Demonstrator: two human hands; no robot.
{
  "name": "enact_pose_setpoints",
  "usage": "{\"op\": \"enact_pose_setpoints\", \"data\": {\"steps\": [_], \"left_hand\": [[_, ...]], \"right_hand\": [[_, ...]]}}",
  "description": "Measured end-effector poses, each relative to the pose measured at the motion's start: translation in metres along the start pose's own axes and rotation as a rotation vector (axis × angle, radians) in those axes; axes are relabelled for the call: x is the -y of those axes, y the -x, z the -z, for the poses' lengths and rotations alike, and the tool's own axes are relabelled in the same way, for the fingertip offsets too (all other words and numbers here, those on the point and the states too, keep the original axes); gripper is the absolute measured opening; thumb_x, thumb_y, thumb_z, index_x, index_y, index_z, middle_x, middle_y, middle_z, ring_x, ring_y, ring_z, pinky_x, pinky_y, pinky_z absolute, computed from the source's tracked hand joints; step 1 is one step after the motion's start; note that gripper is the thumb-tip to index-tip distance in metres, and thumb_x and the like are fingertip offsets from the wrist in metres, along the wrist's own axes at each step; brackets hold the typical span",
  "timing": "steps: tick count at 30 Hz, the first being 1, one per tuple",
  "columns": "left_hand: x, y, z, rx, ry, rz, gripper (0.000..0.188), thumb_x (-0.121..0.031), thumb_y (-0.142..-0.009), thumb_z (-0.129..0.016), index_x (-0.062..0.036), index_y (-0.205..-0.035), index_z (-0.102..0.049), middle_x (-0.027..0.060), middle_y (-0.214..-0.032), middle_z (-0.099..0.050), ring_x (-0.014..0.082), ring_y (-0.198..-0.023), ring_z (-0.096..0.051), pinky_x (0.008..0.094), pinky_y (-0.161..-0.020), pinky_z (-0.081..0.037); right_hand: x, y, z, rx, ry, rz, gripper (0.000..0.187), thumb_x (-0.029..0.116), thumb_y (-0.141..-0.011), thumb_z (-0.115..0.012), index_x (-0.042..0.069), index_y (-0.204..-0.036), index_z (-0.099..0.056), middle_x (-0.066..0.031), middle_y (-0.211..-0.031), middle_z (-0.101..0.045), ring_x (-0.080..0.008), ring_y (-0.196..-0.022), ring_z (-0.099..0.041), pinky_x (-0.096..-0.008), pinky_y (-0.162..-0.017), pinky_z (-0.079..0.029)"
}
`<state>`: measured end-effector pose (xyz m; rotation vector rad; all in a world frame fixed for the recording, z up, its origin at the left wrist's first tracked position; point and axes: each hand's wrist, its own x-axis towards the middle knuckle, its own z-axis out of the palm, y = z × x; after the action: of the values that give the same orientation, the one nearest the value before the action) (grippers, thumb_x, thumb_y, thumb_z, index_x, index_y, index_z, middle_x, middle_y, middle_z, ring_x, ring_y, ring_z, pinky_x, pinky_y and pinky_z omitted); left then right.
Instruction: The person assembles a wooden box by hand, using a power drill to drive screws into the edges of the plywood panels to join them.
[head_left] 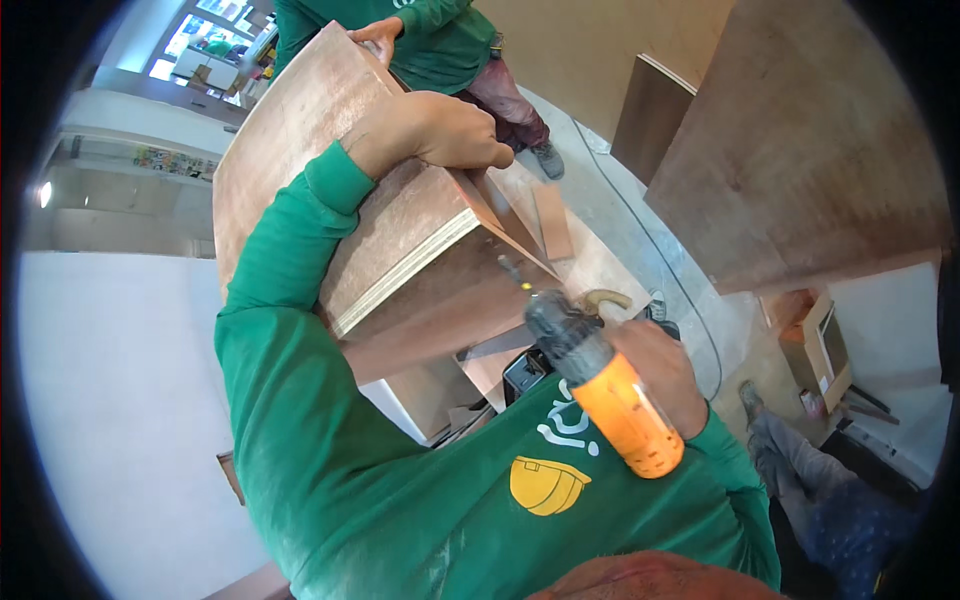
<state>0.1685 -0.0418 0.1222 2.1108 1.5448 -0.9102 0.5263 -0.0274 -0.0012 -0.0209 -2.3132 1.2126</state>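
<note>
A reddish-brown plywood box (400,235) with pale layered edges stands in front of me, its open side facing right. My left hand (455,130) is closed over the box's upper edge, fingers curled toward the opening. An orange and black cordless drill (625,415) is in my right hand (660,370), which is wrapped round its grip. The drill's bit (515,272) points up and left at the box's near end panel; I cannot tell whether its tip touches the wood.
A co-worker's hand (380,38) rests on the box's far end. A small wood offcut (552,222) lies on a board beside the box. Large brown panels (810,150) lean at right. A dark cable (650,235) crosses the floor; another person's legs (790,455) are at lower right.
</note>
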Motion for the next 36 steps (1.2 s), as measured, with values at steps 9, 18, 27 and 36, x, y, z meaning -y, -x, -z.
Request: {"op": "enact_pose_setpoints", "data": {"steps": [9, 18, 27, 36], "left_hand": [[-0.062, 0.063, 0.052, -0.729, 0.464, 0.295, 0.055, -0.051, -0.105, -0.053, -0.0036, -0.131, -0.065, 0.0203, -0.130, -0.063, 0.0356, -0.122, -0.061, 0.0435, -0.104, -0.046], [-0.161, 0.073, -0.004, -0.786, 0.481, 0.854, 0.078, -0.053, -0.093, -0.069, -0.0031, -0.149, -0.049, 0.0212, -0.155, -0.044, 0.0441, -0.144, -0.040, 0.0493, -0.118, -0.034], [-0.190, 0.017, -0.004, -0.874, 0.348, 1.282, 0.072, -0.023, -0.086, -0.073, -0.0046, -0.151, -0.049, 0.0192, -0.153, -0.049, 0.0412, -0.145, -0.041, 0.0510, -0.119, -0.034], [-0.204, -0.052, -0.065, -1.177, -0.137, 1.840, 0.068, -0.024, -0.082, -0.083, -0.0082, -0.140, -0.052, 0.0138, -0.139, -0.058, 0.0375, -0.143, -0.043, 0.0583, -0.123, -0.021]], "right_hand": [[-0.040, 0.029, 0.047, -0.484, 0.009, -0.380, 0.011, 0.009, -0.081, -0.072, 0.003, -0.086, -0.064, -0.0102, -0.072, -0.061, -0.0310, -0.063, -0.061, -0.0380, -0.059, -0.049], [-0.180, 0.030, 0.094, -0.179, -0.142, -0.306, 0.021, 0.008, -0.085, -0.072, -0.001, -0.103, -0.065, -0.0150, -0.091, -0.067, -0.0359, -0.081, -0.066, -0.0408, -0.073, -0.053], [-0.310, 0.028, 0.136, 0.172, -0.174, -0.509, 0.031, 0.015, -0.088, -0.072, -0.001, -0.113, -0.066, -0.0202, -0.097, -0.071, -0.0370, -0.090, -0.069, -0.0420, -0.080, -0.053], [-0.414, 0.011, 0.149, 0.435, -0.119, -0.576, 0.037, 0.017, -0.083, -0.076, -0.003, -0.112, -0.066, -0.0182, -0.095, -0.073, -0.0344, -0.089, -0.072, -0.0424, -0.078, -0.054]]}}
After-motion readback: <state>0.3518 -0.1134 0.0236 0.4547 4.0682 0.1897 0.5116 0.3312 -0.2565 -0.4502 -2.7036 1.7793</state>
